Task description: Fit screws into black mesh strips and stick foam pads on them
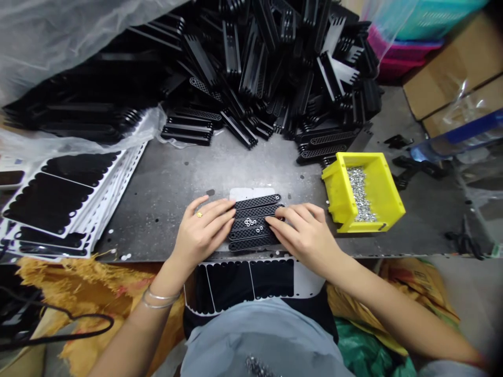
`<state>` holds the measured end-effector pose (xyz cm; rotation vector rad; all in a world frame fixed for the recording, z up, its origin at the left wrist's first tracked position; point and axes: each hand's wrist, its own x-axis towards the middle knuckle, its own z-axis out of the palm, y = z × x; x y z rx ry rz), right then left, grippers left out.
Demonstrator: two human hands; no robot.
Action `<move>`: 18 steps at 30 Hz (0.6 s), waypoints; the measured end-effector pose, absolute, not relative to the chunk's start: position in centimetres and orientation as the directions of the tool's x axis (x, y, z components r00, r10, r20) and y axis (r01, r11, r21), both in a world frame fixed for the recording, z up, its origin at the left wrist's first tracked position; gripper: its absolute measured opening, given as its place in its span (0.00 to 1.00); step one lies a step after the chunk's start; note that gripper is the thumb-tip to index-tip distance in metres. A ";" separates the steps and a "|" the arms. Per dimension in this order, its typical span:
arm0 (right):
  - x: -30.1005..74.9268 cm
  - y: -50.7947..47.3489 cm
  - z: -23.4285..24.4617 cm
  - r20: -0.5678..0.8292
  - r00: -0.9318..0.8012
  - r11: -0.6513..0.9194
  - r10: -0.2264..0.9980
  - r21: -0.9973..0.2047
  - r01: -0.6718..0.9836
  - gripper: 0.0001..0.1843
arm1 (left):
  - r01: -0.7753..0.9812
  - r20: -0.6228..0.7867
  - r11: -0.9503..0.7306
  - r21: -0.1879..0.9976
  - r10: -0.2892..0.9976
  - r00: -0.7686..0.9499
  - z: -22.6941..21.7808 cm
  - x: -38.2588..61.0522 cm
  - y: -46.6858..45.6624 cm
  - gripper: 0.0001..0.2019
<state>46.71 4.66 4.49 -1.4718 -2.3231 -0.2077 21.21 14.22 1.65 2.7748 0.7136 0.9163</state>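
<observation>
The left hand and right hand lie open, fingertips touching opposite ends of a stack of black mesh strips, long sides running crosswise on the metal surface. Small silver rings sit on the strips; a yellow bin just right holds more.

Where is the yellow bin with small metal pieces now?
In the head view, the yellow bin stands on the metal table, right of the right hand.

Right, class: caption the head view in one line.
Left hand and right hand on black mesh strips by a yellow bin.
</observation>
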 end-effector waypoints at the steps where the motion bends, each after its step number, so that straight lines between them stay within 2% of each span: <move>1: 46.3 5.2 4.6 0.377 -0.361 0.440 0.853 -0.149 0.885 0.08 | 0.369 0.518 -0.883 0.289 0.469 0.715 1.8 21.4 14.0 0.11; 4: 45.6 6.0 4.7 0.310 -0.334 0.426 0.890 -0.308 0.850 0.08 | 0.312 0.471 -0.895 0.319 0.435 0.767 2.3 21.9 13.6 0.10; 8: 45.6 5.6 4.4 0.273 -0.311 0.400 0.910 -0.388 0.830 0.06 | 0.330 0.446 -0.900 0.285 0.429 0.785 2.6 22.2 13.6 0.09; 13: 46.7 4.8 4.2 0.308 -0.257 0.366 0.916 -0.379 0.850 0.06 | 0.352 0.429 -0.906 0.236 0.422 0.799 3.0 22.4 14.0 0.07; 16: 48.3 3.9 4.2 0.327 -0.223 0.327 0.918 -0.310 0.893 0.04 | 0.392 0.414 -0.897 0.204 0.442 0.796 3.4 21.7 14.1 0.05; 18: 49.3 3.2 4.1 0.358 -0.259 0.359 0.897 -0.249 0.900 0.03 | 0.435 0.422 -0.881 0.187 0.472 0.774 3.5 21.0 14.2 0.04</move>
